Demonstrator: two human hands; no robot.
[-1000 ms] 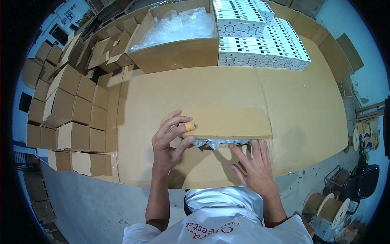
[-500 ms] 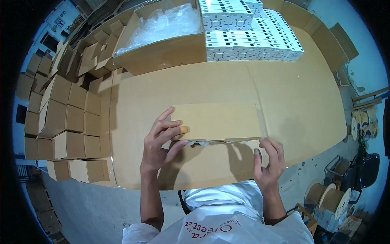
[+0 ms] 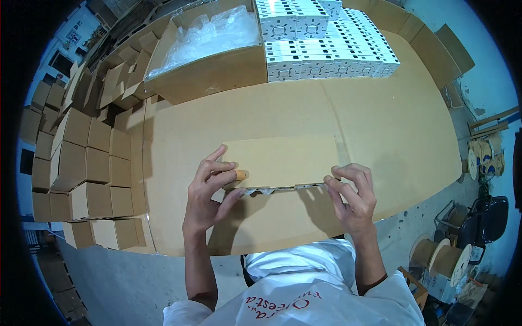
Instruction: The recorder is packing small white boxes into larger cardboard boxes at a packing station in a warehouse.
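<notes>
Both hands (left hand (image 3: 209, 187), right hand (image 3: 352, 190)) apparently pinch a cardboard sheet (image 3: 280, 162).

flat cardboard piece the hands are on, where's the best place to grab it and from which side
Probably the two short ends of the flat cardboard piece, coming in from left and right. It is long, thin and lying flat, and the left hand and right hand already pinch its near corners.

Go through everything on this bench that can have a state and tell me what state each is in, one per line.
flat cardboard piece: lying flat, held at its near edge by both hands
left hand: fingers on the piece's left end
right hand: fingers pinching the piece's right corner
large carton: open, holding clear plastic bags
white boxes: closed, stacked in rows
small brown boxes: closed, stacked
</notes>
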